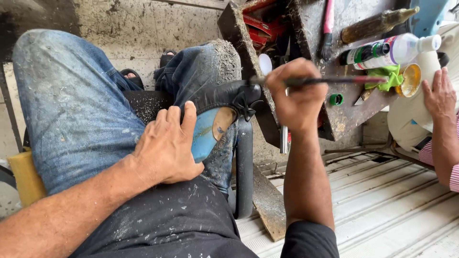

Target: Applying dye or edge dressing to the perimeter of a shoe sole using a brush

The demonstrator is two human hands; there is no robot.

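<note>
My left hand presses down on a black shoe with a blue insole and a small bow, which rests on my right knee. My right hand is closed around a thin dark brush. The brush lies level, with its bristle end pointing left toward the shoe's front and its reddish handle running right. My legs are in dusty blue jeans.
A worn wooden workbench stands at the right with a bottle, a green cloth, a small open tin and a green cap. Another person's hand rests at the far right. Below is a ribbed metal floor.
</note>
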